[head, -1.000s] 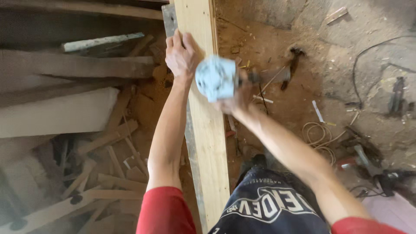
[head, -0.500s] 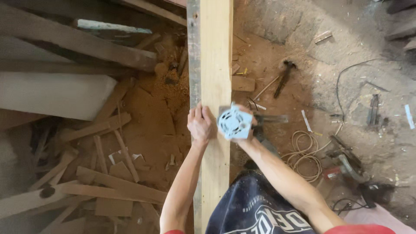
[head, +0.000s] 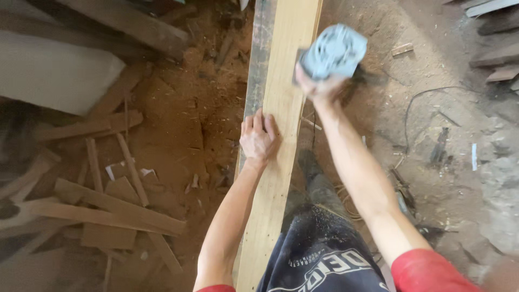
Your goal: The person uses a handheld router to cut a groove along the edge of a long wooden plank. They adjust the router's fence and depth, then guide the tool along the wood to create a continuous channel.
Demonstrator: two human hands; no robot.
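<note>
View from the head camera, read left to right. At far left, a pale slab (head: 54,73) is leaning over a heap of offcut wood strips (head: 102,205), which are lying scattered on a floor (head: 178,124) covered in reddish sawdust. Near the centre, a long pale plank (head: 284,81) is running from the bottom edge to the top of the frame, with a darker, stained face along its left side. The left hand (head: 258,139) is resting flat on the plank's left part, fingers spread and pointing up the board; its grip is open, palm pressing on the wood rather than clasping it. Just right of it and farther up the board, the right hand (head: 320,89) is wrapping its grip around a grey power sander (head: 333,52), whose round vented top is facing the camera and is blurred; the tool is sitting over the plank's right edge. Below, the person's dark printed shirt (head: 324,259) with red sleeves is filling the lower frame. At right, a thin black cable (head: 421,100) is curving across the dirt floor among small scraps and stones.
</note>
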